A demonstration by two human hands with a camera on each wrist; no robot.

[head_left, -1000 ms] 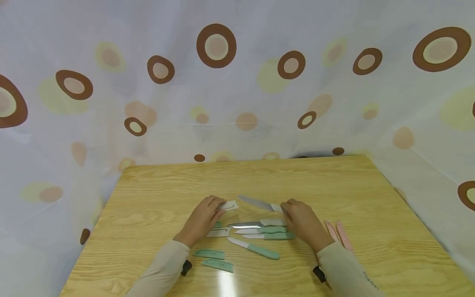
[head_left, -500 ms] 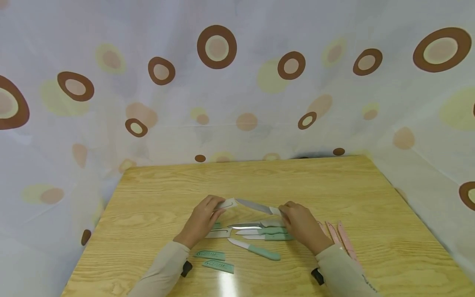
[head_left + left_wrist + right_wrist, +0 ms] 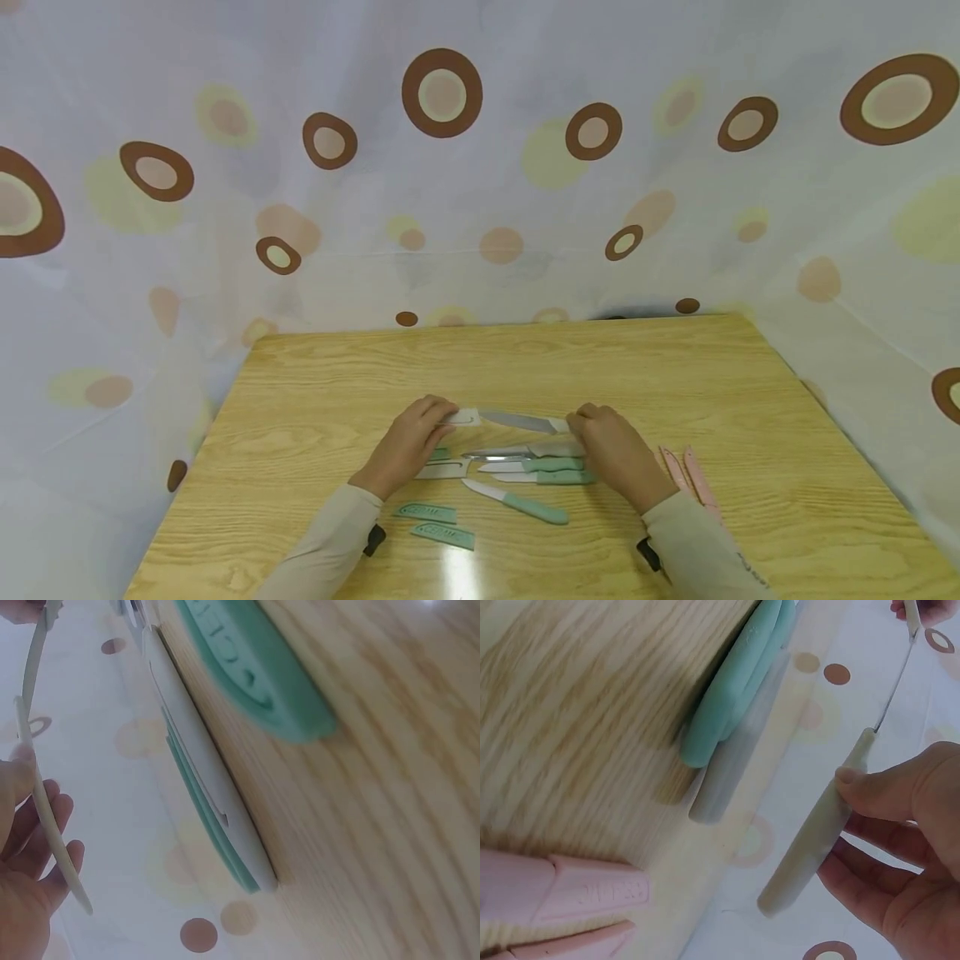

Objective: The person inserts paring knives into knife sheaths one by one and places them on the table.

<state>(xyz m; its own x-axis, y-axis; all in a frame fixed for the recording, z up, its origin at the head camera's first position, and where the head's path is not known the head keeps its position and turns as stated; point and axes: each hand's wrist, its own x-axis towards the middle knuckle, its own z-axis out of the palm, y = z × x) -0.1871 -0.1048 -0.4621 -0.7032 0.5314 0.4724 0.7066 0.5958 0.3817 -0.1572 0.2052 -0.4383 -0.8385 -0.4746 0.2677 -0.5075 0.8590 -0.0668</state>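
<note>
My left hand (image 3: 408,433) pinches a white knife sheath (image 3: 467,417) between thumb and fingers, its mouth facing right. With the right hand (image 3: 611,446) I grip a kitchen knife (image 3: 517,421) by its pale handle (image 3: 802,847), fingers beneath and thumb on top. The blade points left, and its tip meets the mouth of the sheath (image 3: 49,817); how far inside it reaches cannot be told. Both things are held above the table. Below them lie another white-handled knife (image 3: 497,455) and several green-handled knives (image 3: 534,507).
A second white sheath (image 3: 444,471) lies under my left hand, a green sheath behind it. Two green sheaths (image 3: 442,534) lie nearer the front. Pink sheathed knives (image 3: 697,475) lie right of my right forearm. A patterned curtain (image 3: 495,183) surrounds the wooden table (image 3: 360,367).
The sheath has first tilted up, then come down level. The blade has lowered into line with it, and the gap between tip and sheath mouth has closed.
</note>
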